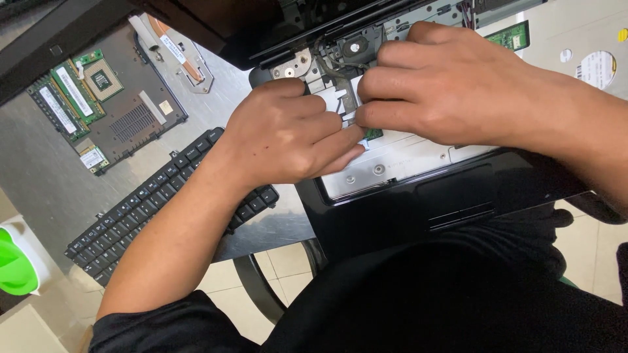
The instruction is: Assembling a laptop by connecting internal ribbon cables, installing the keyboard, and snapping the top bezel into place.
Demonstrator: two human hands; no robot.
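Note:
A black laptop base (392,209) with its keyboard removed lies in front of me, its silver inner tray (405,160) exposed. My left hand (288,134) rests on the tray's left part, fingers curled toward the middle. My right hand (445,85) sits just to its right, fingertips pinching at a small flat part near a green connector (374,134). Whether either hand grips it I cannot make out. The laptop's dark lid (261,26) stands open behind the hands.
The detached black keyboard (150,209) lies under my left forearm. At the far left, a grey panel (124,111) carries green memory sticks (65,98) and a chip. A heatsink with copper pipe (186,62) lies behind it. A green object (13,261) sits at the left edge.

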